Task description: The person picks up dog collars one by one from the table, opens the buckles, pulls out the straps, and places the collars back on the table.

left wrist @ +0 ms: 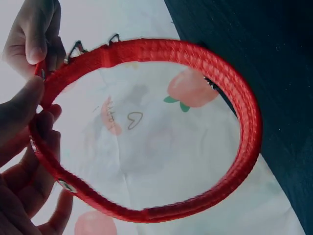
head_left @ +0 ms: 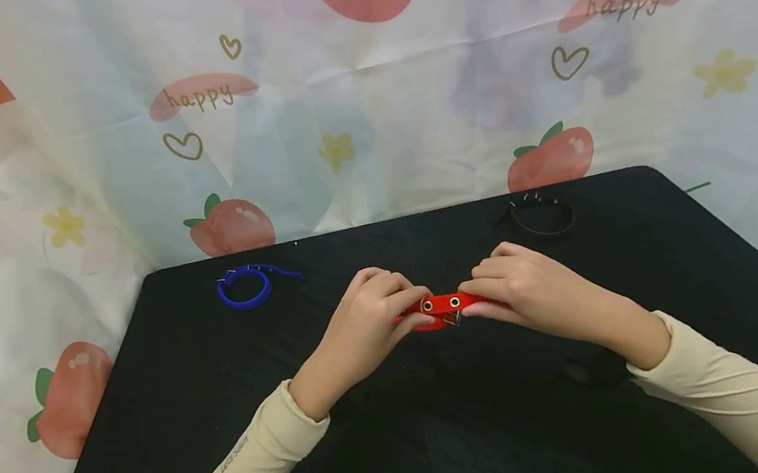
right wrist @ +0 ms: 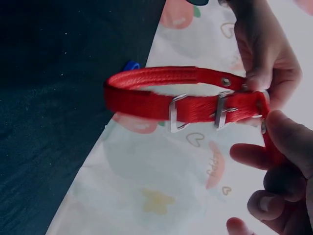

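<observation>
A red buckle collar [head_left: 442, 304] with metal eyelets is bent into a loop, held up above the table between both hands. My left hand [head_left: 367, 319] pinches its strap on one side, thumb against curled fingers. On the other side my right hand [head_left: 530, 284] pinches the strap too, close to the left. In the right wrist view the metal buckle [right wrist: 221, 112] and a D-ring [right wrist: 173, 113] show on the outer band, and the strap passes through the buckle toward the right thumb [right wrist: 288, 132]. Stitched lining [left wrist: 244, 112] shows inside the loop in the left wrist view.
A blue collar [head_left: 246, 304] lies looped at the back left of the black-covered table [head_left: 402, 452], its strap end pointing right. At the back right is a black collar [head_left: 550, 234] with metal fittings. A printed curtain [head_left: 403, 114] hangs behind and at the sides.
</observation>
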`<state>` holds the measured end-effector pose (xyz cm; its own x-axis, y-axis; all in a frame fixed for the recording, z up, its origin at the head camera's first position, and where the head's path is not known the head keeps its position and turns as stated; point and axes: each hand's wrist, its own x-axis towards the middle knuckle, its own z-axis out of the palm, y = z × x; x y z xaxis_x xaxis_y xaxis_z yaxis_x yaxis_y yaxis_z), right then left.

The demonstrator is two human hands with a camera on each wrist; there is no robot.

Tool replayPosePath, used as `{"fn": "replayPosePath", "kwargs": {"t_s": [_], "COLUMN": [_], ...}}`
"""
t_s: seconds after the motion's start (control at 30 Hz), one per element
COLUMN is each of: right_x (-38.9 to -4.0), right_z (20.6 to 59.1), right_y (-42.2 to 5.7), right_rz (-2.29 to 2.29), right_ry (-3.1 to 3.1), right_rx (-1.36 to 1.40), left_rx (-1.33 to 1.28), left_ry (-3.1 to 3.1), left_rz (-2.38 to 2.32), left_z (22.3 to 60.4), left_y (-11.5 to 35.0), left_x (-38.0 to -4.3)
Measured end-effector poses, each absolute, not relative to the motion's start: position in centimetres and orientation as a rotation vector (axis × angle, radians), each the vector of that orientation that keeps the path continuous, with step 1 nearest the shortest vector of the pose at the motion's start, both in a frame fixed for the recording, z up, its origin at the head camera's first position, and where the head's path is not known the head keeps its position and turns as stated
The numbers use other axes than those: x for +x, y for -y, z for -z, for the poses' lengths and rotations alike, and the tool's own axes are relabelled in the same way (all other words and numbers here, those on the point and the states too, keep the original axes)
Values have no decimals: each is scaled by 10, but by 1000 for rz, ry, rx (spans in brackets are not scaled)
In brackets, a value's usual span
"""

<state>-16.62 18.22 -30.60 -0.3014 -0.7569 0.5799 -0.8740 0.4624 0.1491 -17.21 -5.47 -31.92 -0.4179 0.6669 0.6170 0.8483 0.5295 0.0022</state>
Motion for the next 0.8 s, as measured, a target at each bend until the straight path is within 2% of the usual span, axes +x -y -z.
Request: {"fn": "replayPosePath", "kwargs": {"t_s": [0.4, 0.8], "right_x": [-162, -166], "right_z": [300, 306], "right_y": [-183, -173], "right_rz": [-173, -240], "right_ry": [2018, 2028], "right_rx": [1311, 1389], "left_rx": [-1160, -1174], "left_ry": [2066, 2069], "left_rz": [185, 196], "left_z": [317, 319], "left_y": [51, 43], "left_x": [-169, -168]}}
